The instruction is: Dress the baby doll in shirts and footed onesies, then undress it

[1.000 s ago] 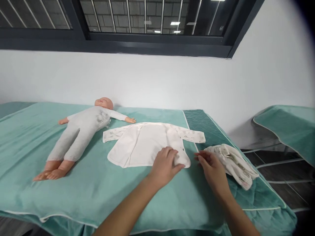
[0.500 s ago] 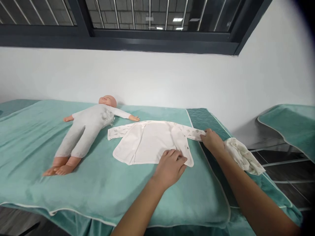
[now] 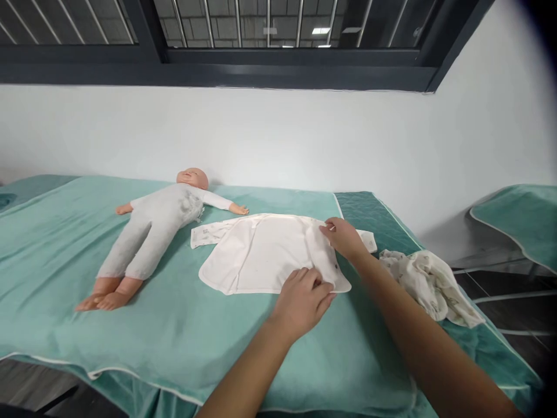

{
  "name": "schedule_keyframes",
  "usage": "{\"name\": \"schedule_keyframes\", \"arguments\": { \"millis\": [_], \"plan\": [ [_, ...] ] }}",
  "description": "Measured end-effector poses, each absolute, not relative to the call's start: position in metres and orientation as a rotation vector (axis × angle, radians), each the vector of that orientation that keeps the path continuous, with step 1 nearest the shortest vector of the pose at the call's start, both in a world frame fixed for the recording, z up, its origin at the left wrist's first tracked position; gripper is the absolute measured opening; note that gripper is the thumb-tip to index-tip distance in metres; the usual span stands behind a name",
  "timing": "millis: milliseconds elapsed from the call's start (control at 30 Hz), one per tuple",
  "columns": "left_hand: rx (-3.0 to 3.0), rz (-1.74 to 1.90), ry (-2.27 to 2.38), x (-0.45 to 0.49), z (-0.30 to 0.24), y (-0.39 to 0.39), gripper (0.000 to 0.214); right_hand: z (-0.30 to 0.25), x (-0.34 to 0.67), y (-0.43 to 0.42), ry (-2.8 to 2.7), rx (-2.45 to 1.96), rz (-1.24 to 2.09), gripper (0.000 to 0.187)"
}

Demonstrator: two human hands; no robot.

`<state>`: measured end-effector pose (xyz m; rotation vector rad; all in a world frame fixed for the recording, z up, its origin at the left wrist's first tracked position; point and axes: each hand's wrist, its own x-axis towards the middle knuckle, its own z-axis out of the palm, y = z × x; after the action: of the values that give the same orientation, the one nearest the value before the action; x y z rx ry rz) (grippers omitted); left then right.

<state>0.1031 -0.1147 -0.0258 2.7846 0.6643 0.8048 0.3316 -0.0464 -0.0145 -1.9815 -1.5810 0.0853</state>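
Note:
A white baby shirt (image 3: 270, 255) lies spread on the green sheet, its patterned sleeves stretched out to both sides. With curled fingers, my left hand (image 3: 304, 299) grips the lower right corner of its front. My right hand (image 3: 346, 235) is closed at the shirt's upper right edge, where the sleeve starts, pinching the fabric there; it covers part of that sleeve. To the left, a baby doll (image 3: 167, 212) in a whitish cloth body lies on its back, one hand just above the left sleeve.
A crumpled white patterned cloth (image 3: 435, 284) lies at the bed's right edge, beside my right forearm. The green sheet (image 3: 165, 342) covers the bed. Behind it rise a white wall (image 3: 270, 139) and a barred window. Another green-covered surface (image 3: 522, 215) stands at the right.
My right hand has moved left from the right sleeve's cuff to the shirt's shoulder side. The front's lower right corner has shifted slightly right. My left hand stays nearly in place.

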Motion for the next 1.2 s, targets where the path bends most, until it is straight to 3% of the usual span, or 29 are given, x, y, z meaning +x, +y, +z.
{"name": "schedule_keyframes", "arguments": {
  "millis": [167, 433, 767, 1000, 1200],
  "plan": [
    [2.857, 0.732, 0.682, 0.103, -0.023, -0.116, 0.026, -0.016, 0.319, -0.016, -1.632, -1.948, 0.185, 0.02],
    [3.038, 0.656, 0.692, 0.124, -0.022, -0.128, 0.01, -0.015, 0.334, -0.006, -1.602, -1.936, 0.23, 0.018],
    [2.967, 0.594, 0.62, 0.143, -0.024, -0.132, 0.02, -0.019, 0.349, 0.003, -1.641, -1.984, 0.217, 0.023],
    [2.909, 0.64, 0.388, 0.137, -0.021, -0.134, 0.029, 0.001, 0.339, -0.015, -1.82, -1.695, 0.26, 0.047],
    [2.895, 0.888, 0.464, 0.13, -0.017, -0.14, 0.024, -0.037, 0.316, -0.024, -2.138, -1.761, 0.214, 0.076]
  ]
}}
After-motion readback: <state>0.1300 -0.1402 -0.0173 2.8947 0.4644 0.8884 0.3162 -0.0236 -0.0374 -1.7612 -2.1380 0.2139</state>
